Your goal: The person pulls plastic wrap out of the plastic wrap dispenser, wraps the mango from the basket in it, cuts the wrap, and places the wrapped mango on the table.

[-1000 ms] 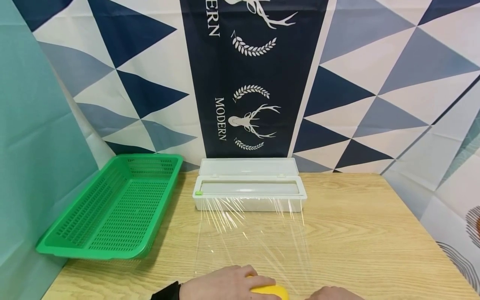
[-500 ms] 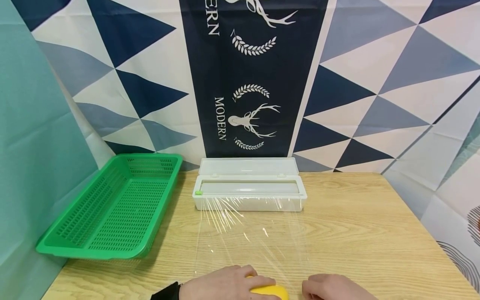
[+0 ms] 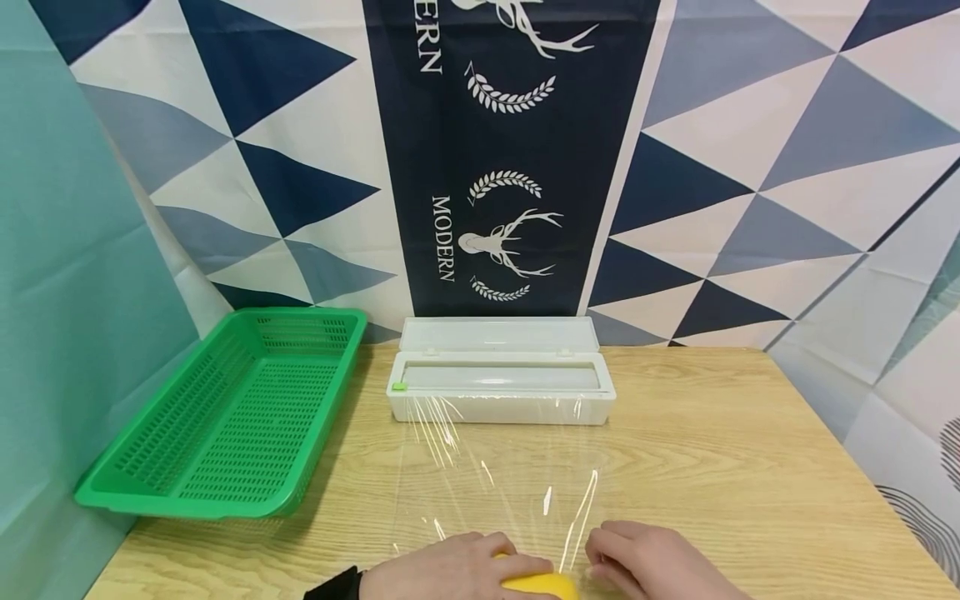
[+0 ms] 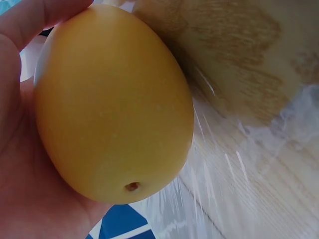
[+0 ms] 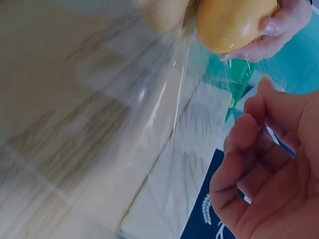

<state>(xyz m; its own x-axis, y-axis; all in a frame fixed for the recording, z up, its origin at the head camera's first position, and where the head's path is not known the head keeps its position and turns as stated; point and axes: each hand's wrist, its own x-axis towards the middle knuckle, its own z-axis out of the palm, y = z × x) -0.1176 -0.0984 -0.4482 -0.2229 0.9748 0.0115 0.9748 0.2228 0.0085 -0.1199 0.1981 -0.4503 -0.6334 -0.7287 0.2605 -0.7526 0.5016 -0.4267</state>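
My left hand (image 3: 442, 571) grips a smooth yellow egg-shaped fruit (image 4: 114, 109) at the bottom of the head view, fingers spread over it. A small brown pit marks one end of the fruit. Clear cling film (image 3: 502, 475) runs from a white dispenser box (image 3: 502, 408) toward both hands. To the right of the fruit, my right hand (image 3: 652, 558) pinches the film's right side between thumb and curled fingers. The right wrist view shows the film (image 5: 174, 129) stretched and creased beside these fingertips, close to the fruit.
The dispenser's lid (image 3: 498, 333) stands raised against the patterned backdrop. A small green slider (image 3: 400, 387) sits at its left end. At the left stands a green perforated basket (image 3: 258, 433) on the wooden table (image 3: 720, 450).
My right hand has come up and leftward into view, closer to the fruit. The film's right side has drawn inward, with new bright creases near that hand. My left hand stays on the fruit.
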